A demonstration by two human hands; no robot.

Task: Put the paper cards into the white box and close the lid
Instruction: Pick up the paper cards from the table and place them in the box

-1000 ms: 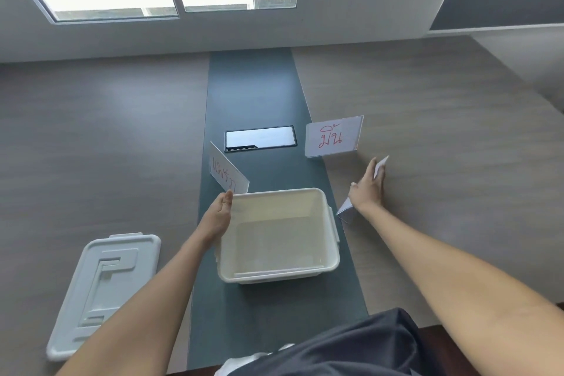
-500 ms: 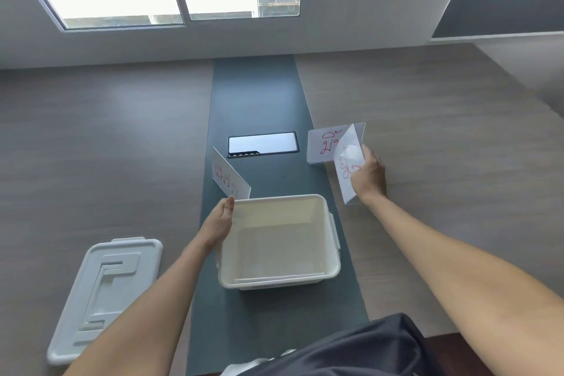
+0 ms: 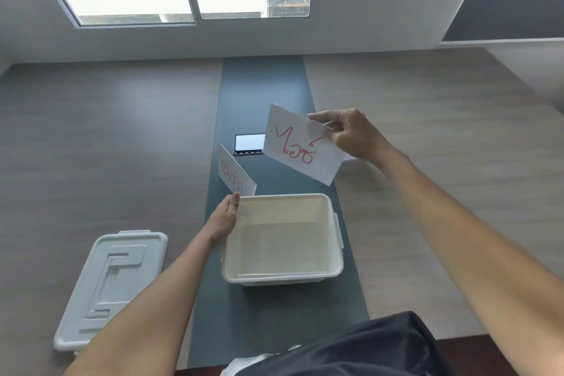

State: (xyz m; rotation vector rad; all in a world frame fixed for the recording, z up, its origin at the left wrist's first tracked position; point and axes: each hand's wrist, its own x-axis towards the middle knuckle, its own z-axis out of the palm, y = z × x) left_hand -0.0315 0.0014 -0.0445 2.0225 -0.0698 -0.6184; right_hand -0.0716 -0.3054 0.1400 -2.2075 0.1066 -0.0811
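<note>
The lid lies flat on the worktop at the left, apart from the white box, its near corner hidden by the left forearm; its raised pattern reads as no clear word. The left hand rests against the box's left rim, thumb tip touching the lower edge of a standing paper card; whether its grip is closed on anything cannot be told, the fingers being hidden. That card bears red handwriting too small to read. The open box sits on the dark centre strip; a dark panel behind is partly covered by a second card, held tilted above the box's far right, its red script not legible to me. The right hand pinches its upper right edge, arm extended; another white sheet edge shows under the wrist.
</note>
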